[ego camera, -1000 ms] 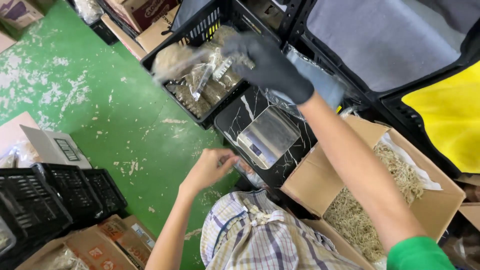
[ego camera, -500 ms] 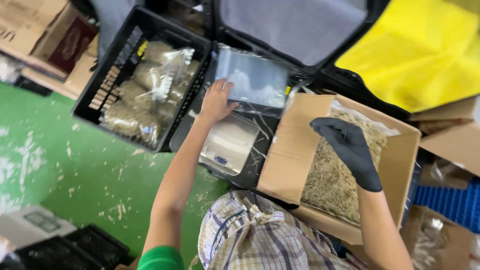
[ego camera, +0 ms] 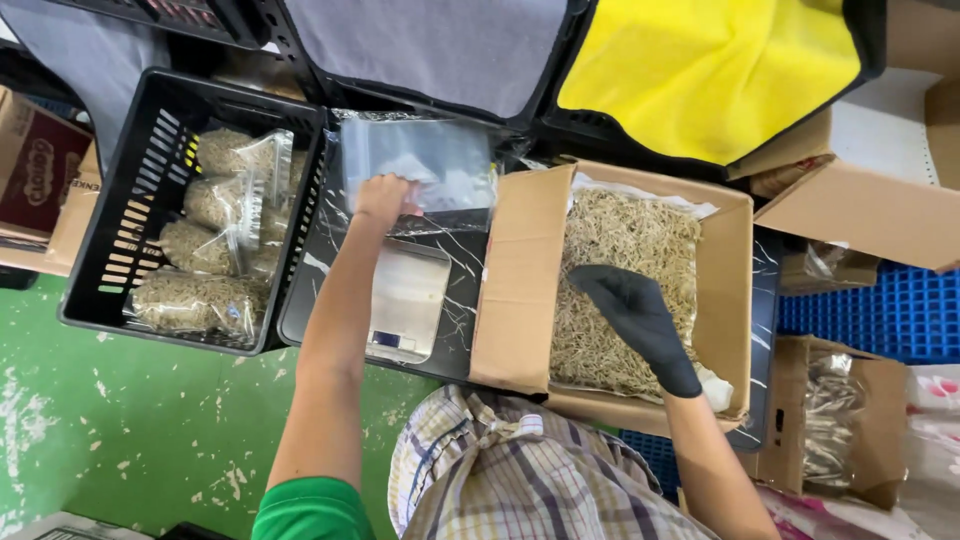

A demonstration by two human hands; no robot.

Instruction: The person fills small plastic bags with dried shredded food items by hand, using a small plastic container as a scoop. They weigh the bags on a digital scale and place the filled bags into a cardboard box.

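Green floor shows at the lower left. Left hand (ego camera: 385, 197) pinches the clear bag (ego camera: 420, 165) up top, above the scale (ego camera: 405, 300); it looks thin and slippery, best held by its edge. Gloved right hand (ego camera: 635, 320) lies loose on light, dry strands (ego camera: 625, 240) in the box (ego camera: 515, 290).

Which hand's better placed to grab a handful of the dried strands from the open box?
Right. The gloved right hand is already inside the cardboard box, resting on the dried strands. The bare left hand is off on the clear bags.
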